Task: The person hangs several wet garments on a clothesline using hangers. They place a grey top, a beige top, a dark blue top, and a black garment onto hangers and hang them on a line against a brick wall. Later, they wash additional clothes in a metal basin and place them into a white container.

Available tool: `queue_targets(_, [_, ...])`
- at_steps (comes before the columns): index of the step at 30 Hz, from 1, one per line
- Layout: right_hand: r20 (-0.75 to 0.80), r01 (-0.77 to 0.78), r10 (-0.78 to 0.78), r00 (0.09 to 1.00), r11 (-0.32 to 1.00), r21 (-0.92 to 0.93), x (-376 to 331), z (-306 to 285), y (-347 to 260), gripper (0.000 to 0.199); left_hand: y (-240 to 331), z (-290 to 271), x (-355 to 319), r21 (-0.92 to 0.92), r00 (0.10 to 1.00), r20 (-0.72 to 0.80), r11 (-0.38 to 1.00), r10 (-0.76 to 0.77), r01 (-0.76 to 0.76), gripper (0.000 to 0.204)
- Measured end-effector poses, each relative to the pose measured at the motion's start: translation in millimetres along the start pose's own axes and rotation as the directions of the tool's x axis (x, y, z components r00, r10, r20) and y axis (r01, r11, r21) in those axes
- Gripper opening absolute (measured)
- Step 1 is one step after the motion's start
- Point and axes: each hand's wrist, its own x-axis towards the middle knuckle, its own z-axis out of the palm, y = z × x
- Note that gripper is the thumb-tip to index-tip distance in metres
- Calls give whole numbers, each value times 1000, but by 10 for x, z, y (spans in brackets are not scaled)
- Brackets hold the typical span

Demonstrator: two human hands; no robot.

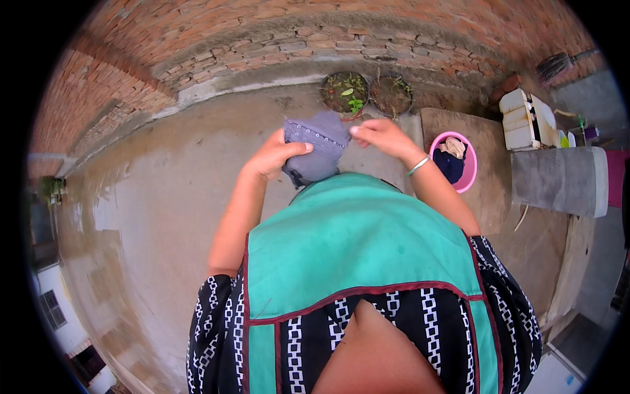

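At left, fingers (pixel 300 148) pinched onto grey garment (pixel 319 156).

It's prob. a home yd w/ brick wall (pixel 315 47), potted plants (pixel 346 92), concrete floor (pixel 180 157) & pink clothes tub (pixel 470 173).

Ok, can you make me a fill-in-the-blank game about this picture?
1. The left hand holds a purplish-grey cloth, with the hand's ____ on top.
2. The tub with clothes in it is ____.
3. Nearer that tub is the person's ____ hand.
4. By the brick wall, ____ round plant pots stand side by side.

Missing words: thumb, pink, right, two.
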Motion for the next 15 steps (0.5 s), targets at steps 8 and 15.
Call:
queue_targets(8, [253,549,-533,808,836,9,-38,160,-1329,56,1183,89,-67,585,859,512,733,-3,-346,32])
queue_targets(15, [640,738,-623,450,663,126,-110,-289,-2100,46,2315,41,-740,601,846,533,696,18,-393,30])
